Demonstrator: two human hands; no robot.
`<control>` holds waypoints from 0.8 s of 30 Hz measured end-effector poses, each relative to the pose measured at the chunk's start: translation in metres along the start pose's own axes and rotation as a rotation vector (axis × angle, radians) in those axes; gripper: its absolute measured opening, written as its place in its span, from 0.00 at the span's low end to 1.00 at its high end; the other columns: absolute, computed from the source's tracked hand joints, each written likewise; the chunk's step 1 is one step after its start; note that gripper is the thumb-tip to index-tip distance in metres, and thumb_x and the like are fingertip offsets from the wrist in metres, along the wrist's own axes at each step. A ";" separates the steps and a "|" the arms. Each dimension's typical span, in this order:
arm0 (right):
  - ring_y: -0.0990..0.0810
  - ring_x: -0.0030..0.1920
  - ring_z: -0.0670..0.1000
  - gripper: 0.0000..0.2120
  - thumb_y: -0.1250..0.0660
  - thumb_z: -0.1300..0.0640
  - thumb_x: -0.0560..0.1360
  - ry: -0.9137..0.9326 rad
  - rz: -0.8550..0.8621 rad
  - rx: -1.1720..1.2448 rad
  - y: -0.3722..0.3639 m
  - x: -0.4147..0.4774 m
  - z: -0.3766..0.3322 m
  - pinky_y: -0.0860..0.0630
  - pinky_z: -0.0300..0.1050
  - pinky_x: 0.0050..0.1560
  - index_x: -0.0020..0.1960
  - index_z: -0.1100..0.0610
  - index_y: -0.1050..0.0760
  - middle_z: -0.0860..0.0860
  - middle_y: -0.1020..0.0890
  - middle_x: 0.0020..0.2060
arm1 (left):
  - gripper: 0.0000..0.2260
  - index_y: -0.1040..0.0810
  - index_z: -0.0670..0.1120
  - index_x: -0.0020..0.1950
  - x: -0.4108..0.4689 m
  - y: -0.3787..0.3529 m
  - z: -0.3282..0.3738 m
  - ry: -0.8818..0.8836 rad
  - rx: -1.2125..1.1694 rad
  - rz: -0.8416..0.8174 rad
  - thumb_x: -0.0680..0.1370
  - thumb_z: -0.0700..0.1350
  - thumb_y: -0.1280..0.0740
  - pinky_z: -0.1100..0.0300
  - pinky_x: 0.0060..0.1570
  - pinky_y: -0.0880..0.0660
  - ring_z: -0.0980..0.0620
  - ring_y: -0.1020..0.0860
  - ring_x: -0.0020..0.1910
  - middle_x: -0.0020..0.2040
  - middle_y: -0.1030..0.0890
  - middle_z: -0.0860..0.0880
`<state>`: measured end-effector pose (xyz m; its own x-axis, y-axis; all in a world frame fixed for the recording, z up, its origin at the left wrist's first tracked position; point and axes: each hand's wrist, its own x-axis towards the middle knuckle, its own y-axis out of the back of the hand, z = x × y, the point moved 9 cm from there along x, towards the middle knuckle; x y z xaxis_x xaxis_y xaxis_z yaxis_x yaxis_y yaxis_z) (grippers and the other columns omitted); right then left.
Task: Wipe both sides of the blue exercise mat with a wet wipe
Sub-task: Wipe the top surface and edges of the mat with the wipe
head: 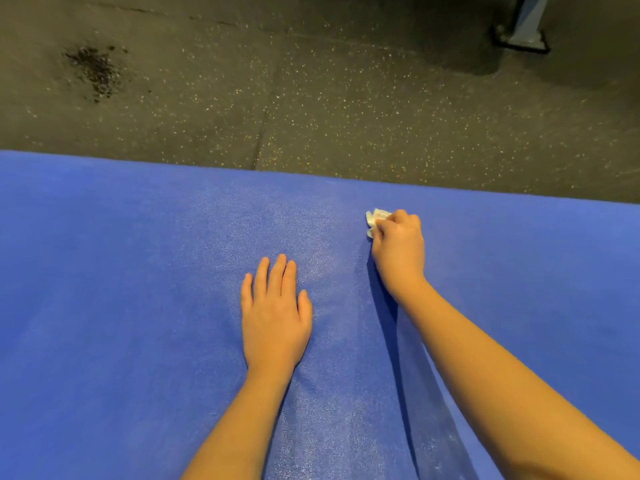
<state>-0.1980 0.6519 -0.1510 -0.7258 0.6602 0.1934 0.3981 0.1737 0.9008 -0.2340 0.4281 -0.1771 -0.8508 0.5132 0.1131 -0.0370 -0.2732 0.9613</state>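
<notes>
While the blue exercise mat (121,271) lies flat on the speckled dark floor (329,98), spanning the view from left edge to right, both of the person's bare forearms reach forward over it; the mat's far edge slopes slightly lower toward the right, with floor beyond it. The left grip (275,320) rests palm down near the middle of the mat, wide and flat, fingers straight and close together, holding nothing; the right grip (398,251) sits farther forward and to the right, near the far edge, its fingers curled round a crumpled white wet wipe (377,218); the wipe pokes out at the left of the knuckles and touches the mat. The two grips are apart; the strip of mat between them shines paler and glossier than the matte blue at either side, and this sheen runs down between the forearms toward the bottom; the right forearm's shadow falls on the mat just to its left. On the floor beyond, a dark blotchy stain (95,72) lies at upper left, a thin seam (259,140) runs up from the mat's edge, and a grey metal foot (523,36) of some equipment stands at upper right, well apart from the mat.
</notes>
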 end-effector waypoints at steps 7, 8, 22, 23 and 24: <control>0.24 0.37 0.63 0.03 0.32 0.71 0.67 0.451 -0.210 0.123 -0.045 0.007 -0.089 0.29 0.48 0.31 0.39 0.65 0.22 0.62 0.24 0.36 | 0.23 0.25 0.43 0.68 0.000 0.000 0.001 0.001 0.024 0.005 0.78 0.50 0.46 0.45 0.71 0.41 0.43 0.32 0.72 0.70 0.27 0.46; 0.24 0.40 0.64 0.03 0.32 0.71 0.68 0.324 -0.150 0.124 -0.040 0.024 -0.075 0.29 0.48 0.34 0.40 0.66 0.22 0.64 0.24 0.39 | 0.23 0.25 0.43 0.68 0.000 0.000 0.001 -0.001 0.023 0.004 0.78 0.50 0.47 0.45 0.71 0.41 0.43 0.32 0.72 0.70 0.27 0.46; 0.27 0.52 0.59 0.07 0.40 0.67 0.76 -0.025 -0.155 -0.059 -0.059 0.064 -0.072 0.36 0.45 0.40 0.50 0.65 0.24 0.59 0.26 0.54 | 0.23 0.26 0.43 0.69 0.001 0.002 0.001 0.001 0.023 0.012 0.78 0.50 0.47 0.44 0.71 0.38 0.43 0.33 0.72 0.70 0.27 0.46; 0.26 0.48 0.58 0.06 0.40 0.68 0.75 0.089 -0.207 -0.015 -0.064 0.060 -0.093 0.35 0.44 0.40 0.47 0.64 0.24 0.60 0.25 0.52 | 0.23 0.26 0.43 0.68 0.001 0.001 0.000 0.001 0.026 0.011 0.78 0.50 0.47 0.44 0.71 0.38 0.43 0.33 0.72 0.70 0.27 0.46; 0.25 0.46 0.58 0.06 0.40 0.68 0.74 0.264 -0.290 0.001 -0.072 0.047 -0.114 0.33 0.45 0.40 0.44 0.64 0.24 0.61 0.23 0.50 | 0.23 0.25 0.42 0.68 0.001 0.001 0.000 0.000 0.027 0.011 0.78 0.50 0.47 0.44 0.71 0.39 0.43 0.33 0.72 0.70 0.27 0.46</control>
<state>-0.3252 0.5868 -0.1625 -0.9277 0.3726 0.0243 0.1555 0.3265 0.9323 -0.2349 0.4284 -0.1757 -0.8508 0.5107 0.1234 -0.0136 -0.2562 0.9665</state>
